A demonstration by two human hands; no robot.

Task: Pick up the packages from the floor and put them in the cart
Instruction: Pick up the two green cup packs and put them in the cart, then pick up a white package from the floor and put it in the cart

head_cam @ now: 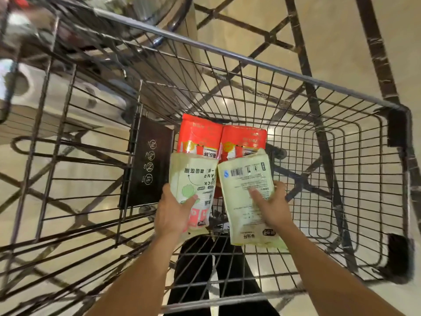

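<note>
I look down into a wire shopping cart (296,74). My left hand (174,210) grips a pale green package (196,176) with its printed front up, thumb across its face. My right hand (273,206) holds a second pale green package (246,188) that shows its barcode side. Both packages are inside the cart basket, side by side, just above the bottom. Two red packages (200,135) (245,139) lie on the cart's wire floor right beyond them, partly covered by the green ones.
The cart's fold-down child seat flap (150,165), a dark panel with warning icons, stands at the left of the basket. The right half of the basket holds nothing. Polished beige floor with dark inlay lines (373,42) lies all around. My dark trousers (205,270) show through the wire.
</note>
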